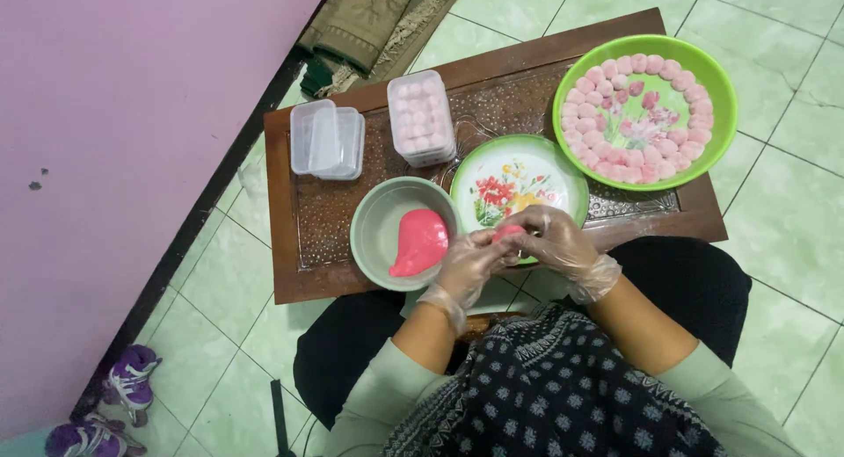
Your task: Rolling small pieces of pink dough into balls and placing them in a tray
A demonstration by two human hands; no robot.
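Note:
My left hand [464,265] and my right hand [554,243], both in clear plastic gloves, meet over the near edge of a low wooden table [290,272]. Between their fingertips they pinch a small pink dough piece [507,232]. Just left of my left hand stands a pale green bowl [374,213] with a lump of pink dough [418,242] in it. A flowered green-rimmed plate [519,180] lies right behind my hands with nothing on it.
A large bright green tray [716,75] at the far right holds several pink dough balls ringed around its edge. A clear box [422,117] filled with pink balls and a stack of clear lidded boxes [327,141] stand at the back. Purple shoes [130,378] lie on the tiled floor by the wall.

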